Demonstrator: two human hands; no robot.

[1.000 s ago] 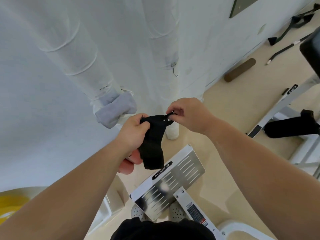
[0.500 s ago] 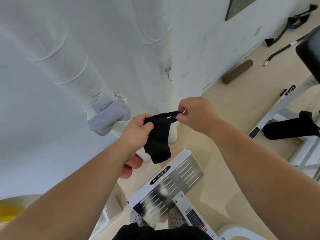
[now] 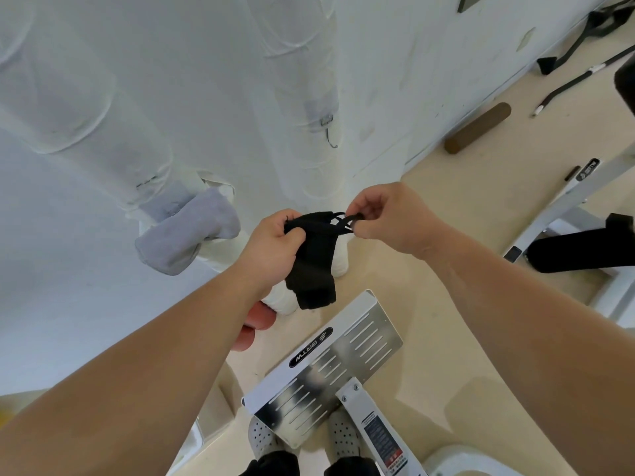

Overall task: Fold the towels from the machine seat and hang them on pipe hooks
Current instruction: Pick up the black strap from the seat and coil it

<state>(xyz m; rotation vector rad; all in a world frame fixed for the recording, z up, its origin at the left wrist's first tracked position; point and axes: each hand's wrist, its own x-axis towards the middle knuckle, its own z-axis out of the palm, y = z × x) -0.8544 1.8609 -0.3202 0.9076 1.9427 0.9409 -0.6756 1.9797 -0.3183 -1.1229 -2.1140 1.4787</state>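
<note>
A folded black towel (image 3: 314, 269) hangs in front of me. My left hand (image 3: 273, 249) grips its upper part. My right hand (image 3: 385, 214) pinches the thin black loop (image 3: 340, 222) at the towel's top corner and holds it out to the right. A metal hook (image 3: 330, 137) hangs bare from a strap on the white wrapped pipe (image 3: 302, 80) above my hands. A folded grey towel (image 3: 187, 238) hangs at the lower end of the left wrapped pipe (image 3: 82, 91).
A white machine footplate (image 3: 330, 365) with slots stands just below my hands, with my feet under it. A brown cylinder (image 3: 477, 127), black straps (image 3: 580, 32) and a white machine frame (image 3: 563, 207) lie on the beige floor to the right. A white wall is directly ahead.
Both hands have risen slightly with the black towel. My right hand has drawn the loop out farther to the right, so its strands show apart. The view tilted up.
</note>
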